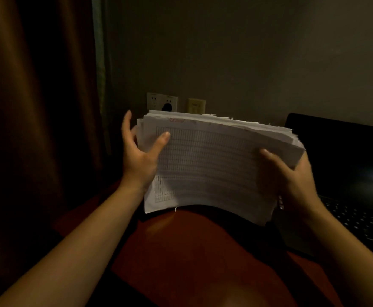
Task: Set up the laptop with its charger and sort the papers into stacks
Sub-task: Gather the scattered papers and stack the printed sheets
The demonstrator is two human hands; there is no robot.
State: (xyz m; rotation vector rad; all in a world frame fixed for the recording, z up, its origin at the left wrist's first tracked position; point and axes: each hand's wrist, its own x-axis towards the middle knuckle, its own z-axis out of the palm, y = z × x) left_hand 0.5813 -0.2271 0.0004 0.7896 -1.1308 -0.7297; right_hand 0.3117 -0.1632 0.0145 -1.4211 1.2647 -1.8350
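Note:
A thick stack of white papers (pixel 209 165), the top sheet printed with a grid, is held up above the reddish-brown table (pixel 192 262). My left hand (pixel 139 156) holds its left edge, thumb on the top sheet and fingers behind. My right hand (pixel 291 180) grips the right edge, thumb on top and fingers underneath. An open black laptop (pixel 344 173) with a dark screen stands at the right. A dark plug (pixel 166 106) sits in the wall socket behind the stack; its cable is hidden.
A brown curtain (pixel 37 129) hangs along the left side. A white double socket plate (pixel 154 100) and a yellowish wall plate (pixel 196 105) sit on the grey wall just above the table's far edge. The room is dim.

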